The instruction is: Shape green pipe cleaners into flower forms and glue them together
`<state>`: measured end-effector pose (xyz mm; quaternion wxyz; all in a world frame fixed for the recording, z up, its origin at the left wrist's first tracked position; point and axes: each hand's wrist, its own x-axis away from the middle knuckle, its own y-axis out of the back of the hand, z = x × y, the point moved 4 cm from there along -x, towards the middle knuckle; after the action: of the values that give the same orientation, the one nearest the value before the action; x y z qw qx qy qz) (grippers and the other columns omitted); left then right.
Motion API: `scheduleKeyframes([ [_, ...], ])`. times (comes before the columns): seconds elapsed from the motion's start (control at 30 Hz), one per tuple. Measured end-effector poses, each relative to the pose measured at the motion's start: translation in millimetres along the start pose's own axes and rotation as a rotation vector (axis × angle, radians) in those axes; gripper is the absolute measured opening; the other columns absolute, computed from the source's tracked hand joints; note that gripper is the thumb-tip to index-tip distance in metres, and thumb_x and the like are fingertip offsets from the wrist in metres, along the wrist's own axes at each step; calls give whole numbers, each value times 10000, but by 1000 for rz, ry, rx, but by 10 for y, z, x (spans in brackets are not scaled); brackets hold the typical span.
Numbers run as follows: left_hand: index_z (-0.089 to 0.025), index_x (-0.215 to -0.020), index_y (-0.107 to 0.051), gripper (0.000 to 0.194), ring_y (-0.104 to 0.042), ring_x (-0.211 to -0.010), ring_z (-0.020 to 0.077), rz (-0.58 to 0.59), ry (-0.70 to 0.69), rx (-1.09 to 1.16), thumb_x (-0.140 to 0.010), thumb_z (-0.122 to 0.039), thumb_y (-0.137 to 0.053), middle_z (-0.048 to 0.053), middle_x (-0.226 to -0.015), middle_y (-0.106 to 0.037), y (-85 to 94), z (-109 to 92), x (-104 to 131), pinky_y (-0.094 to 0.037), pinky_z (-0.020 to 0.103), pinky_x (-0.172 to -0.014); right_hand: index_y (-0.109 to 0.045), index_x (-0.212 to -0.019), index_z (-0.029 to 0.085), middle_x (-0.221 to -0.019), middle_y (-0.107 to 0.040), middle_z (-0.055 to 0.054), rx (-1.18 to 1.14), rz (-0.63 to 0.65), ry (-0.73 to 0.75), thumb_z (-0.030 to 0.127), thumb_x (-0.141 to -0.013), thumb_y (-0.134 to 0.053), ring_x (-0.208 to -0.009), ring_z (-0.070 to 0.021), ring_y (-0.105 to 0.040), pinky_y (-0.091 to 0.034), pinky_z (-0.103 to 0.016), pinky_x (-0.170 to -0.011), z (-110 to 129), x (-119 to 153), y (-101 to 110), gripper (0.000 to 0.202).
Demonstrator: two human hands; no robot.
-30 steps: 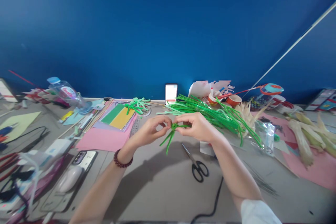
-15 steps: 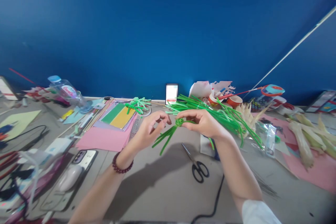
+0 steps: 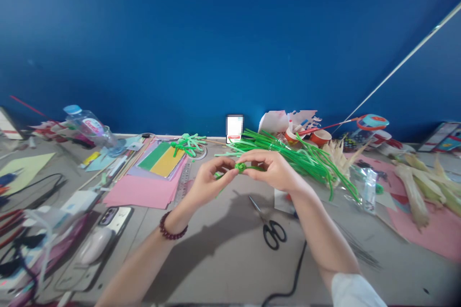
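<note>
Head view — grey table (image 3: 230, 273), blue wall (image 3: 180, 33) — left grip (image 3: 209, 180), right grip (image 3: 275, 171) pinching green twist (image 3: 240, 167)

Pinching a green pipe-cleaner knot (image 3: 240, 167) between left hand (image 3: 207, 183) and right hand (image 3: 276, 170), above a grey table (image 3: 216, 273). Wearing a dark red beaded bracelet (image 3: 173, 231) on the left wrist. Below the knot, showing black-handled scissors (image 3: 274, 234), pointed away from the person. Beyond the right hand, showing a heap of green pipe cleaners (image 3: 284, 153), with orange paper cups (image 3: 320, 138) behind. To the left, showing a clear ruler (image 3: 183, 182) beside pink paper (image 3: 140, 194), then a pale computer mouse (image 3: 95, 245) and a tilted plastic bottle (image 3: 90, 125). At far right, showing corn husks (image 3: 418, 194) near more pink paper (image 3: 444, 232).
</note>
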<state>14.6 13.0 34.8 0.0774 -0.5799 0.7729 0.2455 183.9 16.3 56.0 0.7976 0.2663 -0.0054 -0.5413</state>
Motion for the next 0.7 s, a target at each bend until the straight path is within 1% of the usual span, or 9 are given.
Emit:
scheduleKeyframes([
  [0.07, -164, -840, -654, 175, -655, -694, 151, -17, -10, -16, -846, -330, -600, 61, -784, -704, 17, -8, -8, -531, 239, -581, -724, -965, 215, -985, -689, -54, 25, -24, -1, 273, -776, -659, -695, -118, -563, -472, -236, -566, -16, -4, 6, 208],
  [0.17, -168, -830, -670, 179, -657, -694, 155, -60, -69, -97, -861, -318, -577, 60, -777, -712, 38, -37, -9, -530, 243, -572, -721, -975, 206, -944, -697, -51, 46, -44, -13, 291, -780, -653, -708, -126, -573, -481, -246, -591, -39, -12, 8, 223],
  [0.33, -189, -853, -657, 74, -641, -721, 145, -212, -292, -280, -851, -225, -592, 45, -816, -699, 70, -122, 39, -542, 278, -645, -720, -968, 200, -876, -706, -37, 74, -67, -37, 305, -772, -658, -648, -116, -562, -472, -245, -573, -32, -5, 1, 231],
  [0.4, -194, -873, -652, 62, -646, -773, 155, -227, -380, -346, -840, -179, -601, 45, -830, -695, 63, -148, 66, -548, 300, -699, -720, -960, 201, -908, -711, -43, 103, -82, -33, 299, -770, -660, -664, -121, -574, -476, -248, -583, -8, 7, 1, 222],
  [0.5, -202, -933, -647, 119, -656, -834, 173, -219, -474, -441, -836, -152, -599, 57, -881, -703, 37, -176, 91, -552, 325, -743, -718, -953, 204, -942, -715, -54, 163, -121, -15, 292, -776, -653, -692, -136, -599, -486, -259, -600, 36, 27, 2, 208],
  [0.6, -202, -934, -643, 125, -661, -808, 173, -246, -540, -541, -838, -143, -587, 58, -858, -708, 14, -209, 102, -549, 313, -720, -713, -955, 209, -934, -711, -52, 194, -160, 14, 261, -783, -642, -719, -147, -616, -501, -260, -617, 75, 48, -9, 194],
  [0.7, -196, -900, -636, 107, -656, -745, 160, -288, -577, -638, -838, -132, -576, 49, -816, -706, -2, -226, 115, -538, 290, -680, -707, -955, 212, -906, -700, -45, 227, -189, 44, 221, -782, -634, -693, -141, -599, -503, -250, -599, 103, 68, -37, 188],
])
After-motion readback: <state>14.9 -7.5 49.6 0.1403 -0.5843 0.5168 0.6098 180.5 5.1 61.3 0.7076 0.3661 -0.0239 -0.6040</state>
